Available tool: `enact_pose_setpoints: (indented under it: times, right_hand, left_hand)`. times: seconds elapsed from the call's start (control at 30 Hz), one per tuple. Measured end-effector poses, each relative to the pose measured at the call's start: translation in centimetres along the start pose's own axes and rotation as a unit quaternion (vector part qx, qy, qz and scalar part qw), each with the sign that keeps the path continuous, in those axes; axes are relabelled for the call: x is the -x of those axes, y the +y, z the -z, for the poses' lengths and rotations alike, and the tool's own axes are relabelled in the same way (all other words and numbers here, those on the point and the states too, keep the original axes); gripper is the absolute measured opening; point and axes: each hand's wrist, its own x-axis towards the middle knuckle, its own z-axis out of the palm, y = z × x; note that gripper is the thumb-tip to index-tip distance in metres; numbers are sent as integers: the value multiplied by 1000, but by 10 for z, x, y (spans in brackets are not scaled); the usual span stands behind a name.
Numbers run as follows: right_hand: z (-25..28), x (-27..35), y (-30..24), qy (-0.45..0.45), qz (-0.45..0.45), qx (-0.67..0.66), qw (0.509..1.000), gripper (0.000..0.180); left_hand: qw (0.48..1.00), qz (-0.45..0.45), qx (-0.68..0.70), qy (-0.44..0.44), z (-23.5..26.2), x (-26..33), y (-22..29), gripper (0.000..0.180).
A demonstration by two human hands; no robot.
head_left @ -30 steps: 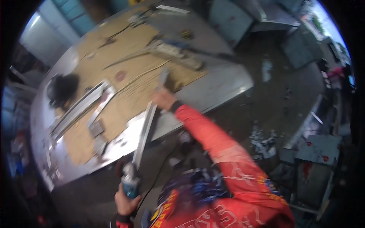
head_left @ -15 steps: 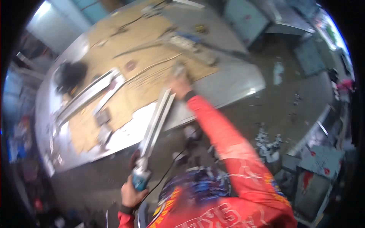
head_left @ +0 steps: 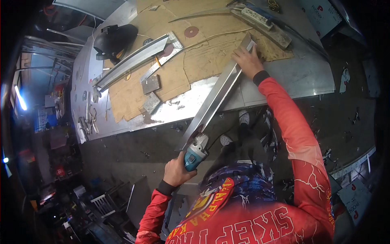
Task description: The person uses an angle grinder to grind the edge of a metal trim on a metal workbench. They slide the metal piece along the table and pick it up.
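My left hand (head_left: 177,170) is wrapped round the teal body of an angle grinder (head_left: 193,155). The grinder's disc lies at the near end of a long metal angle bar (head_left: 214,92); whether it touches the metal I cannot tell. That near end juts out past the table's front edge. Toward the bar's far end, my right hand (head_left: 248,60) grips it from above, fingers over one side. The bar slants across the cardboard and the bare sheet metal of the table.
On the metal table (head_left: 284,85) lie brown cardboard (head_left: 211,57), another angle bar (head_left: 134,63) with a square, a black welding helmet (head_left: 118,40), metal blocks (head_left: 151,83), a reddish disc (head_left: 191,31) and a power strip (head_left: 256,18). Hand tools (head_left: 87,124) sit at the left edge.
My view has shifted, so the table sits differently in the picture. My left hand still holds the grinder by the bar's near end, and my right hand remains at its far end.
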Motion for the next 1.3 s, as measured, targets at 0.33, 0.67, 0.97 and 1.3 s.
enact_pose_setpoints:
  times: [0.33, 0.67, 0.97, 1.3]
  right_hand:
    - [1, -2, 0, -34, -11, -10, 999, 25]
    - [7, -10, -6, -83, -15, 6, 996, 24]
    - [-1, -5, -3, -66, -13, 2, 998, 26]
    - [-2, -18, -10, -105, -27, 31, 994, 25]
  left_hand:
    - [999, -35, 2, 26, -12, -21, 16, 80]
    - [999, 7, -30, -10, -24, -13, -1, 74]
    - [999, -34, 18, 22, -26, -22, 2, 71]
    - [1000, -17, -15, 11, -31, -25, -5, 75]
